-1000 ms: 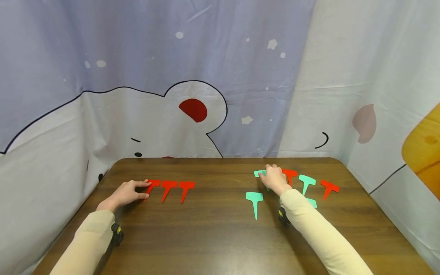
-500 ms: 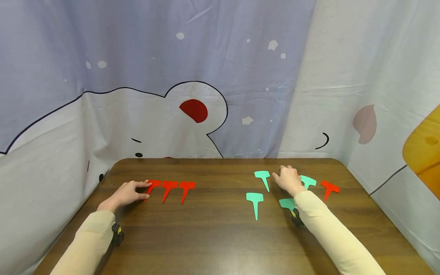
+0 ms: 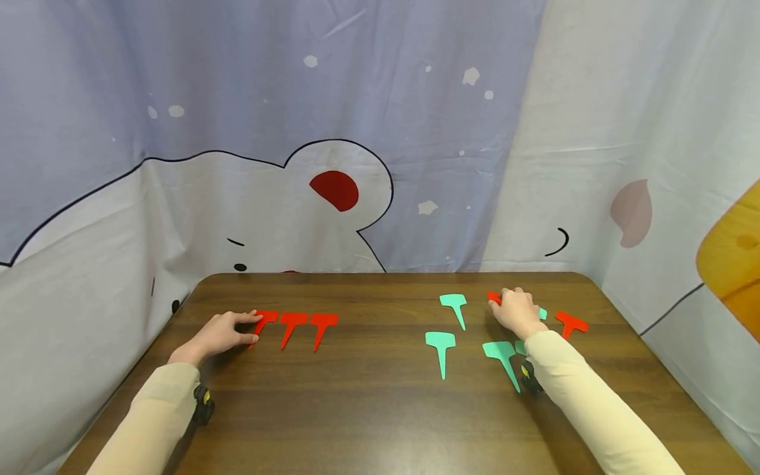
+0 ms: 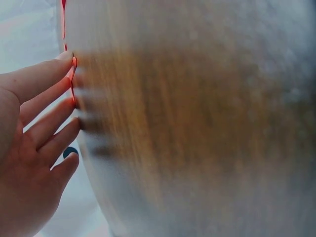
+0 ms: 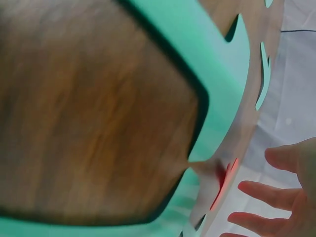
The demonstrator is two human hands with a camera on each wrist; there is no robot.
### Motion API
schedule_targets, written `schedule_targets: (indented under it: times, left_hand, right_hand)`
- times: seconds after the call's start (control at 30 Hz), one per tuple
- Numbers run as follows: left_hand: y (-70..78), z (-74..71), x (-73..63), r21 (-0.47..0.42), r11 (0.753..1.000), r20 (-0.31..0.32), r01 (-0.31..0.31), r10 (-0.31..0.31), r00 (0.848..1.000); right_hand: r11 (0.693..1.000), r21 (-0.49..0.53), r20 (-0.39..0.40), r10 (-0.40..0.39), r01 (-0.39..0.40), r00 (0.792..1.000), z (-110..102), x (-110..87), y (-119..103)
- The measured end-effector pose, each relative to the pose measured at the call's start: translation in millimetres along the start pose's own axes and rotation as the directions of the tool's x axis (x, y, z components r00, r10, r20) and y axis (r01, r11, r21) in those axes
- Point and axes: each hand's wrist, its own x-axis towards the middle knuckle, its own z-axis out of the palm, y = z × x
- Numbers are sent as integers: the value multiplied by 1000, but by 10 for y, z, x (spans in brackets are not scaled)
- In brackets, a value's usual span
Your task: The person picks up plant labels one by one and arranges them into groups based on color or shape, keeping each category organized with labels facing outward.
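In the head view, my left hand [image 3: 216, 335] touches the leftmost red T-shaped plant label [image 3: 268, 316] with fairly straight fingers. Two more red labels, a middle one [image 3: 293, 323] and a right one [image 3: 323, 323], lie beside it in a row. Over on the right, my right hand [image 3: 516, 312] is above the table with fingers extended, partly covering a red label [image 3: 493, 297] and a teal label [image 3: 543, 314]. Its fingers look apart from the red label [image 5: 224, 185] in the right wrist view. Another red label [image 3: 571, 323] lies to its right.
Several teal labels lie around the right arm: a back one [image 3: 454, 303], a front one [image 3: 440, 342], a tilted one [image 3: 501, 351] and one half under the wrist [image 3: 520, 347]. Behind the brown table [image 3: 368, 409] hangs a printed curtain [image 3: 427, 132].
My right hand has moved right, off the back teal label and past the red label beside it. The tilted teal label has come out from behind the sleeve. My left hand stays in place.
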Motion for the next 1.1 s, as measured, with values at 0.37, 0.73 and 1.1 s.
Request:
schedule_targets:
  times: [0.37,0.73,1.1]
  left_hand:
    - [22,-16,-16,8,1000,2,4,-4,1000]
    - [12,-12,-2,13,1000,3,7,-7,1000]
    - [11,-8,0,24,1000,4,-4,4,1000]
  right_hand:
    - [998,-17,4,53,-53,999,-29,-16,91]
    - [988,-53,12,143,-142,990,-47,42,90]
    - [980,-86,30,185,-182,982,-50,90,25]
